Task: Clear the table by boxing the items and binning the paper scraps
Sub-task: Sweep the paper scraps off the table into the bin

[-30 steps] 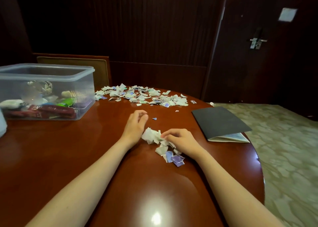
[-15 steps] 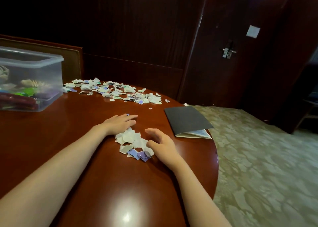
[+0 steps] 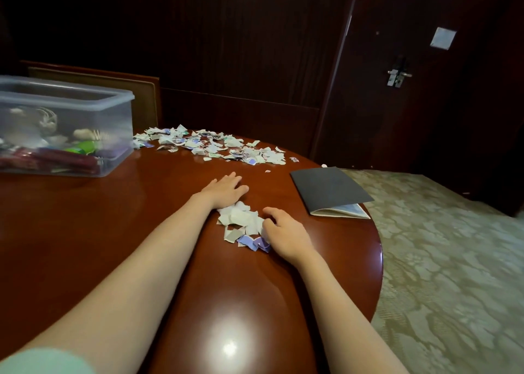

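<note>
gathering scraps: small scrap pile (image 3: pixel 241 223) left of the black notebook (image 3: pixel 329 189), penned between left hand (image 3: pixel 226 188), fingers flat and together, and right hand (image 3: pixel 286 232), fingers loosely curled. next, probably: cup and lift it.

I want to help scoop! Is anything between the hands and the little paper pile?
No, nothing visible. The left hand lies flat at the far edge of the little scrap pile; the right hand touches its right edge.
</note>
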Demonstrator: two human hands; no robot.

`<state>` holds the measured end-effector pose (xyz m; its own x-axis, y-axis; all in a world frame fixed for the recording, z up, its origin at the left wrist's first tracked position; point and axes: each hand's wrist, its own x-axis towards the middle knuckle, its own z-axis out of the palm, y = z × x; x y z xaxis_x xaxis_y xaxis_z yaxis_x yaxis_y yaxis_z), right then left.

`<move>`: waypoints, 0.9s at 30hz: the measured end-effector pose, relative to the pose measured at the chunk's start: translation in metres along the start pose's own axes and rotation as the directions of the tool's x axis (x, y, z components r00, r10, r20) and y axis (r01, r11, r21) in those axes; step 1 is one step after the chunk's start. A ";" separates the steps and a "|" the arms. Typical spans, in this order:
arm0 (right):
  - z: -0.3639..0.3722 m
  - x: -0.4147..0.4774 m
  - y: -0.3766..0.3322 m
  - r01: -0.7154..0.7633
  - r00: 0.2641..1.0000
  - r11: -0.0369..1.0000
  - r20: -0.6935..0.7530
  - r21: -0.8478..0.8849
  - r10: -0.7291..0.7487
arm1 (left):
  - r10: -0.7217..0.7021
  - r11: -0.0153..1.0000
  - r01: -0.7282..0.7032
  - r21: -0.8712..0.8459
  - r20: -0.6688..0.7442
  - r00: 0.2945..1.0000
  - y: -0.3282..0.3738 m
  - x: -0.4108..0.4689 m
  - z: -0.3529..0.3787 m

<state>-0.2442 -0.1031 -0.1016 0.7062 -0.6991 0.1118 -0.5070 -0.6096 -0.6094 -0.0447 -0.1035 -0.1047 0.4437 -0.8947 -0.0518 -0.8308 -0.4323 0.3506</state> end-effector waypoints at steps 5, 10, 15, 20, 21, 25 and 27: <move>0.001 0.008 -0.001 -0.030 0.999 0.999 0.040 -0.045 0.032 | 0.025 1.000 -0.026 0.010 0.028 0.999 -0.003 -0.001 -0.001; -0.001 0.006 0.001 -0.035 0.998 0.989 0.064 0.145 0.026 | 0.107 0.990 -0.114 -0.084 -0.091 0.990 -0.010 -0.018 -0.006; -0.003 -0.005 -0.001 -0.012 0.996 0.983 0.090 0.185 -0.004 | 0.105 0.903 -0.180 -0.390 -0.205 0.973 -0.013 -0.027 -0.005; -0.006 -0.013 -0.004 0.057 0.987 0.995 0.145 0.078 -0.068 | 0.125 0.899 -0.215 -0.381 -0.247 0.961 -0.011 -0.039 -0.005; -0.006 -0.015 -0.005 0.099 0.981 0.995 0.166 -0.004 -0.097 | 0.176 0.947 -0.212 -0.243 -0.161 0.971 -0.008 -0.043 -0.002; -0.002 -0.016 -0.005 0.139 0.973 0.981 0.202 -0.137 -0.110 | 0.253 0.967 -0.253 0.009 -0.071 0.965 0.000 -0.058 0.005; 0.000 -0.016 -0.004 0.117 0.979 0.978 0.186 -0.171 -0.084 | 0.253 0.967 -0.252 0.020 -0.101 0.962 0.004 -0.070 0.005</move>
<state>-0.2531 -0.0895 -0.1009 0.8260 -0.5635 0.0148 -0.4981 -0.7418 -0.4490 -0.0808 -0.0433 -0.1039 0.2506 -0.9589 0.1334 -0.9223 -0.1946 0.3339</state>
